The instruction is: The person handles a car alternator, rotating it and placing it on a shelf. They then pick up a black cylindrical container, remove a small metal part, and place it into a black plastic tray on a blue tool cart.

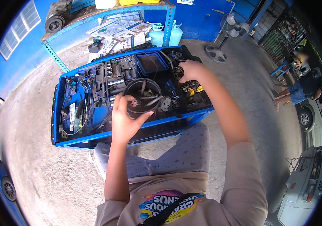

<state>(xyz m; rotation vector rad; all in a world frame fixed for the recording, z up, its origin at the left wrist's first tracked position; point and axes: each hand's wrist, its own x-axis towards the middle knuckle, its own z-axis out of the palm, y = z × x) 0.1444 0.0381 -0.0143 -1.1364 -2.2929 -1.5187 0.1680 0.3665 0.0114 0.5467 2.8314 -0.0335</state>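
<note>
A blue tool tray (93, 136) on a stand is in front of me, full of tools and parts. My left hand (125, 118) is closed at the near left side of a round black bowl (158, 87), fingers over its rim and thumb along its near side. A small reddish and grey piece (133, 103) shows at its fingertips. Several metal rods or tools lie in the bowl. My right hand (191, 71) reaches into the tray's right compartment, fingers and thumb curled among small dark parts. Whatever they grip is hidden. Yellow pieces (195, 90) lie just below that hand.
Sockets (109, 69) and a square black bin (151, 63) sit behind the bowl. Cables and a white tube (72, 113) fill the tray's left end. Beyond stand a blue metal shelf (104, 13), light-blue tanks (156, 35) and a fan (233, 28). Another person (306, 88) is far right, near vehicles.
</note>
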